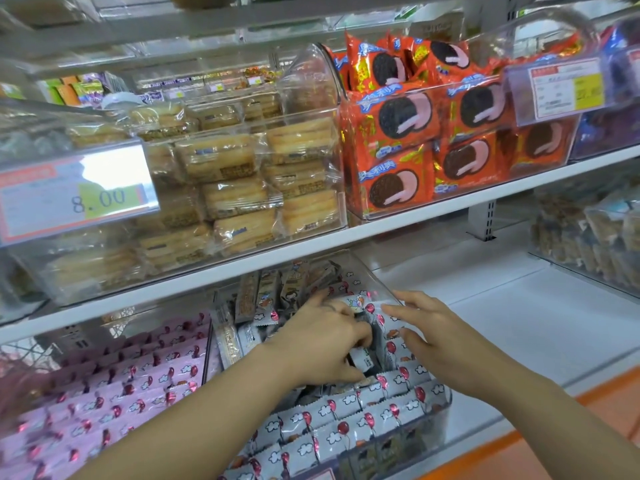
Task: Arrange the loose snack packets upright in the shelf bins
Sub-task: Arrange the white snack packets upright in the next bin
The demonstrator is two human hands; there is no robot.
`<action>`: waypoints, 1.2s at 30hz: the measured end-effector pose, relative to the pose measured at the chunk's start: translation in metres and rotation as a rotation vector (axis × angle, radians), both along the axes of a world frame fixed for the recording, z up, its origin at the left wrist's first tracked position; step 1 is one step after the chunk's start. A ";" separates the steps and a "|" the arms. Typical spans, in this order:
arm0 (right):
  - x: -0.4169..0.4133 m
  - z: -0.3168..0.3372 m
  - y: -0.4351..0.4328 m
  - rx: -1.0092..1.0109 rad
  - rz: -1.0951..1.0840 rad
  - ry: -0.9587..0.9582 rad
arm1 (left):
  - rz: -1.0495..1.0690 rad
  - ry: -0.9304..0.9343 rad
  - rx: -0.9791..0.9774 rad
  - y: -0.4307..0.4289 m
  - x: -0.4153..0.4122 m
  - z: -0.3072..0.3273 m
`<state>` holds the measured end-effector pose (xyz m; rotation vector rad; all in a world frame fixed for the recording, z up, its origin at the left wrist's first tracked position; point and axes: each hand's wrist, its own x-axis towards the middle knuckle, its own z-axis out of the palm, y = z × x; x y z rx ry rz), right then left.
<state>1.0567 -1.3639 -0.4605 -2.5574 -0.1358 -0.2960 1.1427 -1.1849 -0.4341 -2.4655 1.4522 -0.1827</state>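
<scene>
Left hand [322, 341] was down in the clear plastic bin [381, 282], fingers curled round a small dark packet [362, 360] mid-bin. Right hand [436, 337] lay open, fingers straight, touching the bin's right wall and the packets beside it. Crinkly grey balloon-print packets [346, 431] stood upright in rows at the bin's front edge. Bare white shelf [519, 323] lay open to the right.

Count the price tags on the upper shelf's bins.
2: one price tag on the left biscuit bin, another on the orange cookie bin at right; others farther back may be hidden.
</scene>
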 end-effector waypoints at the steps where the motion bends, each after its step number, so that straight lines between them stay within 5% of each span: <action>1: 0.000 0.000 0.000 0.009 0.003 0.003 | 0.010 -0.015 0.003 -0.003 0.000 -0.002; 5: -0.002 0.002 0.000 0.022 0.004 0.007 | 0.043 -0.066 -0.019 -0.008 0.001 -0.006; 12: -0.002 0.002 -0.001 0.003 0.006 0.016 | 0.172 0.374 -0.546 0.026 -0.008 0.027; 17: -0.001 0.000 0.001 -0.003 -0.005 0.008 | 0.249 0.400 -0.662 0.048 -0.007 0.027; 25: -0.001 -0.001 0.002 0.011 -0.012 0.007 | 0.397 0.329 -0.451 0.050 -0.001 0.029; 36: 0.000 -0.004 -0.002 0.052 -0.041 -0.097 | 0.213 0.125 -0.269 -0.031 0.006 0.016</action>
